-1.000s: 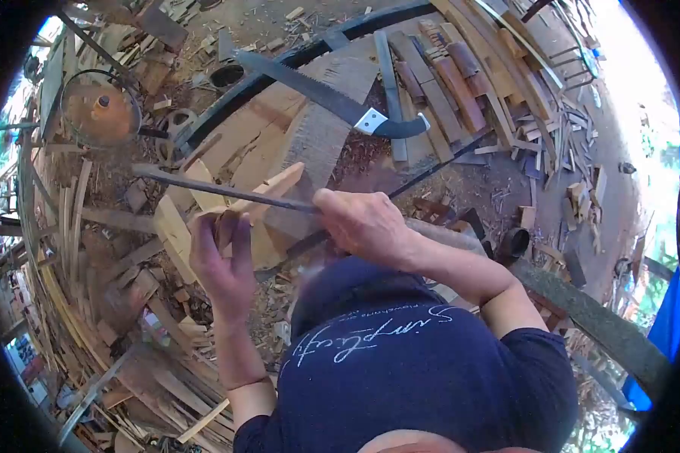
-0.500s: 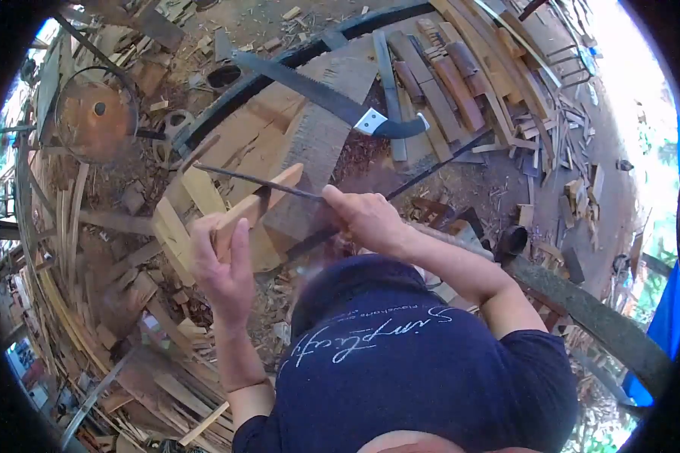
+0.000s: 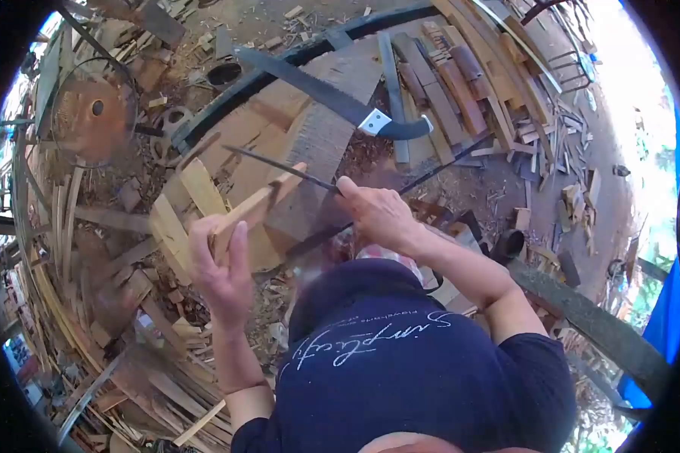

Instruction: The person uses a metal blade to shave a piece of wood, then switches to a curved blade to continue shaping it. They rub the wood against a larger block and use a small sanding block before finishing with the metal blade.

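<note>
My left hand (image 3: 223, 264) is closed on the near end of a narrow wooden piece (image 3: 258, 205), thumb on one side and fingers on the other. The piece slants up and away over a large wood block. In my right hand (image 3: 381, 219) is a long, thin, dark metal file (image 3: 279, 164). Its shaft lies across the far end of the wooden piece, and its tip points to the upper left. Beyond my hands, a handsaw (image 3: 310, 89) with a dark handle and a pale plate rests on the large wood block (image 3: 329, 132).
Pale wooden offcuts (image 3: 202, 187) lie left of the workpiece. Dark-edged wooden pieces (image 3: 457, 83) are lined up at the upper right. A rusty round disc (image 3: 94, 113) stands at the left. A heavy beam (image 3: 582, 309) runs along the right. Scraps and shavings cover the ground.
My right hand and the file have shifted right and slightly away from me, so the file now crosses the wooden piece nearer its far end. My left hand stays nearly still.
</note>
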Available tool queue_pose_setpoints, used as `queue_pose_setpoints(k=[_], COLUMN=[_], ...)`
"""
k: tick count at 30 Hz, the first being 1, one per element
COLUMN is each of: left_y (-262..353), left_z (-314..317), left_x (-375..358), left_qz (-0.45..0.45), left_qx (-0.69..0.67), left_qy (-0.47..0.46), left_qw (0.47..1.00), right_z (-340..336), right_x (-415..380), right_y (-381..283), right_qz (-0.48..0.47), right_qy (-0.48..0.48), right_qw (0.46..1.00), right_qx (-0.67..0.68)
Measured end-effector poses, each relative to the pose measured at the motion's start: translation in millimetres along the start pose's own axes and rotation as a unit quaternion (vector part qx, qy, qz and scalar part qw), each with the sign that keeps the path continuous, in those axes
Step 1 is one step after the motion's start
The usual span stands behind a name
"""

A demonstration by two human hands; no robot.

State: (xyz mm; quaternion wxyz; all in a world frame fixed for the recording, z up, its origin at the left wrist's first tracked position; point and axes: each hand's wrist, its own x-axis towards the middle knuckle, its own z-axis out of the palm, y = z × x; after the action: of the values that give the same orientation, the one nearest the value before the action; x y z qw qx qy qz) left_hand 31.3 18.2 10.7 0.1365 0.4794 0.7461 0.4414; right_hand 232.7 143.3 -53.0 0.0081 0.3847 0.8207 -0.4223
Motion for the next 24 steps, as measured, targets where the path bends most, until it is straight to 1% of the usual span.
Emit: queue_pose_setpoints(k=[2,4,5,6,7,8,10,12,14,15,17,19,21,22,24], left_y=[1,4,6,7,6,4,1,0,-3,-2,4,6,4,4,6], left_z=[4,4,3,3,1,0,1,4,3,1,1,2,3,5,6], left_x=[-1,0,2,0,0,0,0,2,1,1,1,3,1,0,-1], left_qz=[-0.007,0.003,0.017,0.002,0.007,0.008,0.0,0.024,0.021,0.022,0.012,0.002,0.02,0.016,0.015], left_qx=[-0.015,0.002,0.019,0.013,0.012,0.008,0.003,0.013,0.019,0.027,0.027,0.023,0.023,0.023,0.029], left_qy=[0.014,0.0,-0.008,0.005,0.009,0.0,-0.01,0.005,-0.012,-0.025,-0.006,0.014,0.01,0.007,0.002], left_qw=[1.0,1.0,1.0,1.0,1.0,1.0,1.0,1.0,1.0,0.999,1.0,1.0,0.999,1.0,0.999], right_z=[-1,3,7,17,22,23,11,5,0,3,16,13,7,2,-7], right_x=[-10,-16,-12,-2,4,6,1,-13,-21,-17,-3,3,0,-5,-13], right_y=[-13,-21,-14,3,14,21,6,-10,-22,-16,6,6,-3,-10,-22], right_qz=[0.019,-0.092,-0.094,-0.067,-0.04,-0.034,-0.033,-0.021,-0.11,-0.113,-0.045,-0.04,-0.034,-0.031,-0.132], right_qy=[-0.011,0.064,0.067,0.048,0.028,0.026,0.03,0.031,0.089,0.09,0.02,0.02,0.045,0.041,0.085], right_qw=[0.999,0.992,0.992,0.996,0.999,0.999,0.999,0.999,0.988,0.988,0.998,0.999,0.998,0.998,0.987], right_qx=[0.024,0.054,0.053,0.022,-0.009,-0.015,-0.005,0.011,0.054,0.054,0.025,0.011,0.027,0.028,0.036])
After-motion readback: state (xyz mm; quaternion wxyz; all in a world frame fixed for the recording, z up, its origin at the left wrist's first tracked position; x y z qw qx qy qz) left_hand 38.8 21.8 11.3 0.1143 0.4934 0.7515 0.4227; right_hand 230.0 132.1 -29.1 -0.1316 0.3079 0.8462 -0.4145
